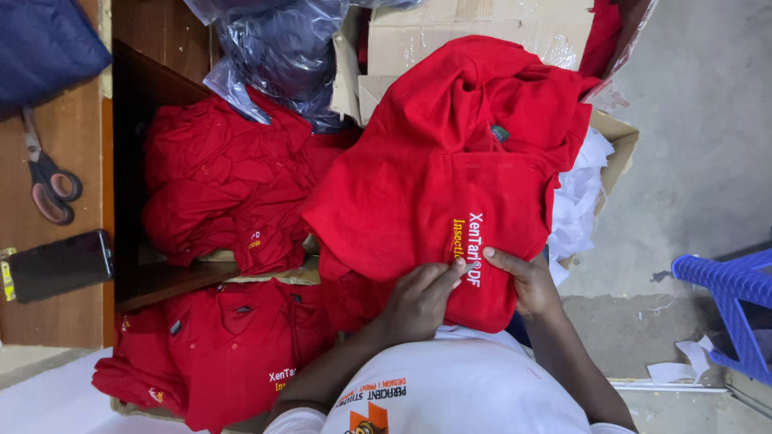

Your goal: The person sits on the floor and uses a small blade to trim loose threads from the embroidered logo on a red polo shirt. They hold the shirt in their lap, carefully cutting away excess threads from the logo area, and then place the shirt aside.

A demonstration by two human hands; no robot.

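The red shirt (434,193) lies bunched over the person's lap and a cardboard box (482,32), so its sleeves and lower hem are folded under and cannot be made out. Its embroidered chest mark faces up, just at the fingertips. The left hand (418,301) rests on the shirt beside the embroidery with fingers drawn together; something thin and pale seems pinched at its fingertips, too small to identify. The right hand (527,281) grips the shirt's near edge, thumb on top, the other fingers tucked under the cloth and hidden. Both forearms are partly covered by the person's white top.

To the left, a heap of red shirts (225,193) fills a wooden shelf (161,281), and another pile (217,354) lies below it, its lower part cut off by the frame. Crumpled dark plastic bags (281,48) sit above the heap, running out of view at the top. White paper (575,201) pokes out from under the held shirt. On the wooden surface (72,161) at far left lie scissors (48,173) and a dark phone (60,265); a blue cloth (44,40) is cut off at the corner.

On the right, bare concrete floor (700,120) lies open, with paper scraps (675,362) and a blue plastic stool (732,305) at the frame edge.
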